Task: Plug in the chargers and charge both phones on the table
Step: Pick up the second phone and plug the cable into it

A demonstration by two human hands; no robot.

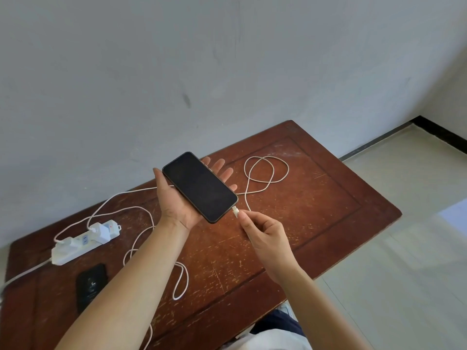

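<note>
A black phone (199, 186) with a dark screen lies face up on my left hand (174, 200), held above the table. My right hand (262, 231) pinches the white cable plug (235, 211), whose tip touches the phone's bottom edge. Its white cable (265, 173) loops over the table behind. A second dark phone (91, 286) lies flat near the table's front left. Two white chargers (101, 232) sit plugged into a white power strip (75, 248) at the left. Another white cable (180, 281) curls under my left forearm.
The scratched brown wooden table (316, 218) stands against a grey wall. Pale tiled floor (404, 261) lies to the right of it. The strip's own cord (22, 272) runs off the table's left edge.
</note>
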